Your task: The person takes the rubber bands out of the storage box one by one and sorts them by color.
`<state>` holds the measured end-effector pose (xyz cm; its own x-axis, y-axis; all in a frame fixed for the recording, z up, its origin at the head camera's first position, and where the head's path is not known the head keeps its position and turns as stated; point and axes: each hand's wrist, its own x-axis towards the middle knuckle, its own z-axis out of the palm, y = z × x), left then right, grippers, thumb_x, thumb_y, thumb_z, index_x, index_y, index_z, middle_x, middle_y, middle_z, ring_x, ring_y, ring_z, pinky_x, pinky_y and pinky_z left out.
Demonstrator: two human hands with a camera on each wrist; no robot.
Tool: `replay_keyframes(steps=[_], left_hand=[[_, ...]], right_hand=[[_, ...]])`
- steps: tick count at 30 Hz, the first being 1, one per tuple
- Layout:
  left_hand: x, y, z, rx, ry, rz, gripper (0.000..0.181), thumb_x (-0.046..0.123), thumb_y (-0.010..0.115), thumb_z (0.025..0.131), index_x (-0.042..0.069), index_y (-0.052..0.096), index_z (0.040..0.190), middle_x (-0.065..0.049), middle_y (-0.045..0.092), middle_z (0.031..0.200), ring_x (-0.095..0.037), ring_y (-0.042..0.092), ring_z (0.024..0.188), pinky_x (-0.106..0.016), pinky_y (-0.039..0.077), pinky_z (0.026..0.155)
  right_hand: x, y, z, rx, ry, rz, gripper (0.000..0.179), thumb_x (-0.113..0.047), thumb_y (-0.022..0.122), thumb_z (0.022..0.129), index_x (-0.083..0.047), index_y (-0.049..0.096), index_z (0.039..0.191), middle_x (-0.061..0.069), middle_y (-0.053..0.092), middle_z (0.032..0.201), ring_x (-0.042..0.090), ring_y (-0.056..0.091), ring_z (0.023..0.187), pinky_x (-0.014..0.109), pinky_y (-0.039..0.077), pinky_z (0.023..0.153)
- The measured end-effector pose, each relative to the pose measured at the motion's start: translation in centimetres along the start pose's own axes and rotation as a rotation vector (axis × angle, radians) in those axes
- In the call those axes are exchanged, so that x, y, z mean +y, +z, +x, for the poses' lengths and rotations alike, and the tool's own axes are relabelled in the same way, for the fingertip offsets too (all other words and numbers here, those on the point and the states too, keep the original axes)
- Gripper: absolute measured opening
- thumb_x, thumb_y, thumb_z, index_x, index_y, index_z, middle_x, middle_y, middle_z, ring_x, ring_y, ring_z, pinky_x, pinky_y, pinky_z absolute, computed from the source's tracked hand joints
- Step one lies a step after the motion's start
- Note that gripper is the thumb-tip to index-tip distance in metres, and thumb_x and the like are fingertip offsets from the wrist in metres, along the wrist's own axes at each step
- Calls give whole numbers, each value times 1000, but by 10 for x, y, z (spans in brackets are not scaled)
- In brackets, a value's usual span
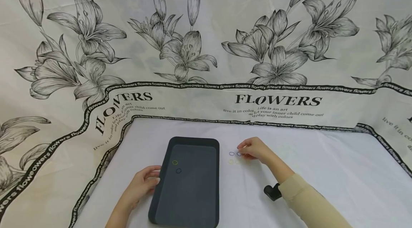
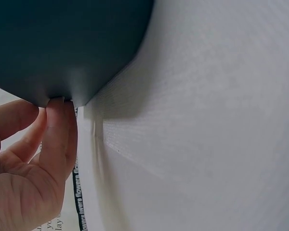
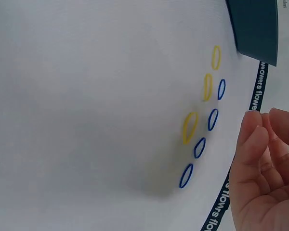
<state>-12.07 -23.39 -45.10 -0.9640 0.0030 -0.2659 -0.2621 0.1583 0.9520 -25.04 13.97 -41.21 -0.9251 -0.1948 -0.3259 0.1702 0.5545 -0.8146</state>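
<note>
A dark grey rectangular tray [image 1: 186, 192] lies on the white cloth, holding one yellow band [image 1: 175, 162] and one blue band [image 1: 178, 171], both thin rings like rubber bands. My left hand [image 1: 141, 187] grips the tray's left edge; in the left wrist view its fingertips [image 2: 55, 108] pinch the dark rim. To the tray's right, my right hand [image 1: 255, 150] hovers by more bands, fingers loosely bent, with nothing visible between them. In the right wrist view, several blue bands [image 3: 213, 119] and three yellow bands [image 3: 190, 127] lie in two rows beside that hand [image 3: 265, 168].
A small black object [image 1: 273, 192] sits on the white cloth [image 1: 338, 171] near my right forearm. Behind the table hangs a curtain [image 1: 206, 60] printed with flowers and lettering, and it also runs along the left side.
</note>
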Motion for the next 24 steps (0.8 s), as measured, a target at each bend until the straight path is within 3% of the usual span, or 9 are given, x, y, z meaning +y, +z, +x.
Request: replay_keyframes(steps=[8,24], left_hand=[[-3,0,1,-1,12,0,45,0,57,85,-4,47,129,-17,59,110,-22,62,87,-34,51,65],[-9,-1,1,-2,25,-2,45,0,57,86,-4,47,129,-17,59,111,-22,61,87,-34,51,65]], right_hand=[[-28,10,4,-51,-44,35,23,-5,61,86,9,63,105,12,65,78,14,58,60,26,49,56],[-66,45,9,-101,-131,57,20,-4,65,83,4,67,101,5,64,73,12,58,57,29,52,58]])
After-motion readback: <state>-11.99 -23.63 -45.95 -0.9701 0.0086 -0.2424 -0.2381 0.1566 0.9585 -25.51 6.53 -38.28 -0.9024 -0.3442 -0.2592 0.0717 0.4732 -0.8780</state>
